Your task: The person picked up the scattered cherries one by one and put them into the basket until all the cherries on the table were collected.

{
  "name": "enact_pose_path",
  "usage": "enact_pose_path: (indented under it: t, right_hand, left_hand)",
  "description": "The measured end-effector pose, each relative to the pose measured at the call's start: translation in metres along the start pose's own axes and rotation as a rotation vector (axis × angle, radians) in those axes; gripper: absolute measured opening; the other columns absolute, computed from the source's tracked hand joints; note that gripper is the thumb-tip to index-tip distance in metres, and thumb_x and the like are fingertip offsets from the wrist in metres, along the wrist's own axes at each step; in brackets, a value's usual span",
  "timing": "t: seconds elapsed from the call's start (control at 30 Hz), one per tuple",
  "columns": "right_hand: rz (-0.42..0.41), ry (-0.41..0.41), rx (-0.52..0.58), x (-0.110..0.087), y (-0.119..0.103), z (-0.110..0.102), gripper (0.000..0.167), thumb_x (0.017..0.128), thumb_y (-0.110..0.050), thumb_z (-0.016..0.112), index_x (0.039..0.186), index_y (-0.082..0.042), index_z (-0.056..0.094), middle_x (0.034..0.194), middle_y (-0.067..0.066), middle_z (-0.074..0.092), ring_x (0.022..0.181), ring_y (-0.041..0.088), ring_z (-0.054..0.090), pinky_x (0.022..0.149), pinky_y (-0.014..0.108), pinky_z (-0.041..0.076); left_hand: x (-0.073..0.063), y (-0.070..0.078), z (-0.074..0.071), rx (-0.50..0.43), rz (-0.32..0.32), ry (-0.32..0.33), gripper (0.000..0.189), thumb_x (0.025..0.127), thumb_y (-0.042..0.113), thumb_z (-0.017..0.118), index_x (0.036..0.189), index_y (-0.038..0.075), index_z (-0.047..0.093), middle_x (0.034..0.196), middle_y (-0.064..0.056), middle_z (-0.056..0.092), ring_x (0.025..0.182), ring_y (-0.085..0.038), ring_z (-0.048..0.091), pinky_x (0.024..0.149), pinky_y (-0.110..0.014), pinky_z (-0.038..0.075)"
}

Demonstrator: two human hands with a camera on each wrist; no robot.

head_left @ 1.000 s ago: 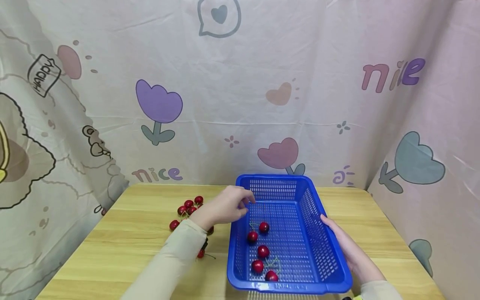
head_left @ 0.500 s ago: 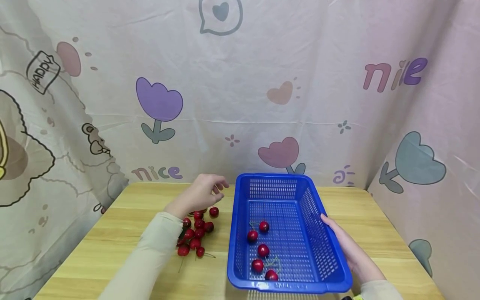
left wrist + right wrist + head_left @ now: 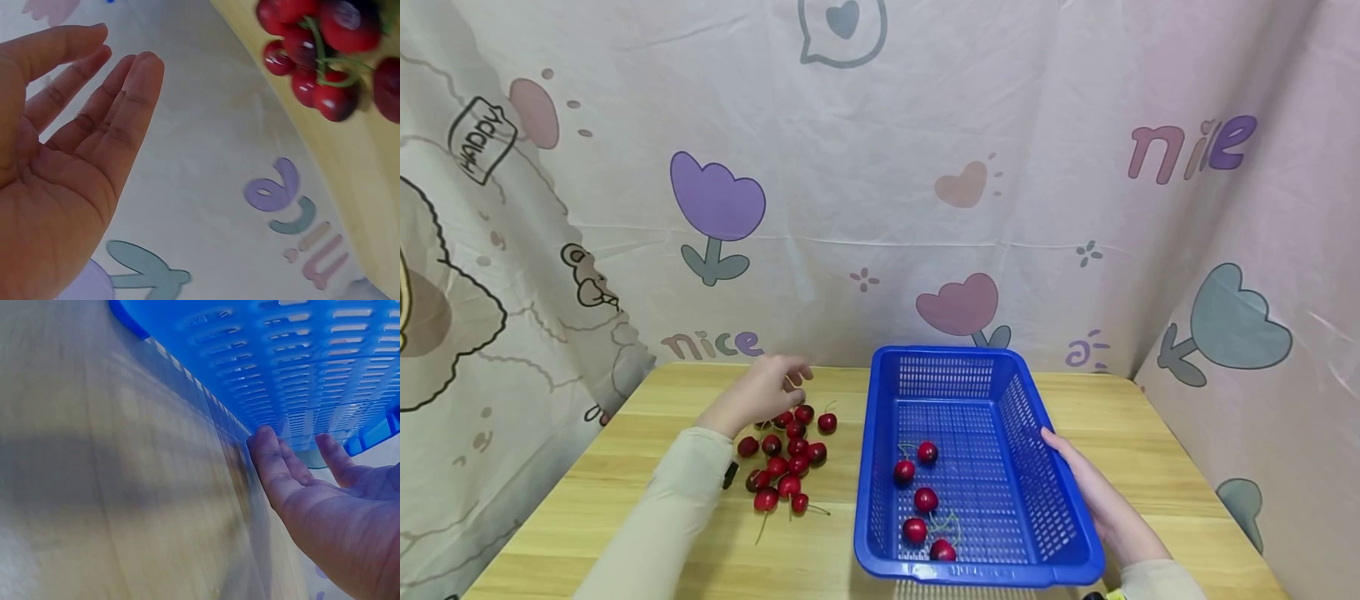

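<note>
My left hand (image 3: 758, 393) is at the far side of a pile of red cherries (image 3: 777, 467), its fingers loosely bent. The left wrist view shows its palm (image 3: 62, 181) bare, with nothing between thumb and fingers, and stemmed cherries (image 3: 337, 94) off to one side. A blue perforated plastic basket (image 3: 985, 573) stands right of the pile. Several cherries (image 3: 926, 500) lie on its floor, toward the near left. At the basket's right side is my right hand (image 3: 1101, 504), a fingertip at the rim. In the right wrist view its extended fingers (image 3: 275, 469) lie against the basket's outer wall.
The light wooden tabletop (image 3: 617, 483) holds the pile and the basket. A printed cloth (image 3: 835, 208) hangs behind the table and down both sides. A small yellow and black item (image 3: 1105, 595) shows at the bottom edge, by the right sleeve.
My left hand has moved left from the basket's left rim to the cherry pile, uncovering most of the cherries. The right hand and the cherries in the basket stay put.
</note>
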State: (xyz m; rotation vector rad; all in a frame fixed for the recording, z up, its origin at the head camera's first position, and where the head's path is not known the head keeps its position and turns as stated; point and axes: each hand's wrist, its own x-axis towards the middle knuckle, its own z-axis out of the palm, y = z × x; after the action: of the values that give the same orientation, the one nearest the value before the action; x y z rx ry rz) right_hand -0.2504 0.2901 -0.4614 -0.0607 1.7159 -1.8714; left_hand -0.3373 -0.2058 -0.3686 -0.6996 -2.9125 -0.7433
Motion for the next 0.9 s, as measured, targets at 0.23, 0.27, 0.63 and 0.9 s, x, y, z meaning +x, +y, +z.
enact_pose_path:
  t: [0.23, 0.27, 0.63, 0.9]
  right_hand:
    - [0.000, 0.005, -0.006, 0.000, 0.000, 0.000, 0.092, 0.110, -0.068, 0.019, 0.169, -0.007, -0.016, 0.149, 0.024, 0.051, 0.119, 0.029, 0.068, 0.100, 0.054, 0.061]
    - [0.001, 0.008, -0.006, 0.000, 0.000, 0.000, 0.092, 0.110, -0.069, 0.019, 0.170, -0.007, -0.016, 0.149, 0.024, 0.051, 0.119, 0.029, 0.068, 0.100, 0.054, 0.061]
    - [0.020, 0.020, 0.014, 0.000, -0.001, 0.000, 0.094, 0.109, -0.072, 0.021, 0.170, -0.011, -0.015, 0.148, 0.022, 0.053, 0.118, 0.029, 0.069, 0.100, 0.054, 0.062]
    - [0.025, 0.031, 0.019, 0.000, -0.002, 0.002, 0.096, 0.107, -0.074, 0.024, 0.171, -0.013, -0.013, 0.150, 0.024, 0.051, 0.118, 0.030, 0.069, 0.101, 0.055, 0.061]
  left_hand:
    - [-0.012, -0.018, 0.001, 0.003, -0.079, -0.029, 0.018, 0.093, 0.000, 0.075, 0.111, 0.004, 0.075, 0.100, -0.012, 0.076, 0.090, -0.023, 0.072, 0.079, -0.040, 0.066]
    - [-0.014, -0.020, 0.001, 0.009, -0.088, -0.038, 0.018, 0.093, 0.000, 0.076, 0.111, 0.004, 0.075, 0.099, -0.011, 0.076, 0.089, -0.023, 0.072, 0.078, -0.040, 0.065]
    - [-0.037, -0.042, 0.004, 0.022, -0.168, -0.116, 0.025, 0.085, -0.003, 0.080, 0.110, -0.001, 0.075, 0.095, -0.010, 0.075, 0.085, -0.021, 0.070, 0.077, -0.041, 0.063]
    - [-0.047, -0.054, 0.013, 0.055, -0.198, -0.125, 0.020, 0.084, -0.002, 0.080, 0.103, 0.002, 0.075, 0.095, -0.012, 0.073, 0.084, -0.021, 0.066, 0.077, -0.041, 0.061]
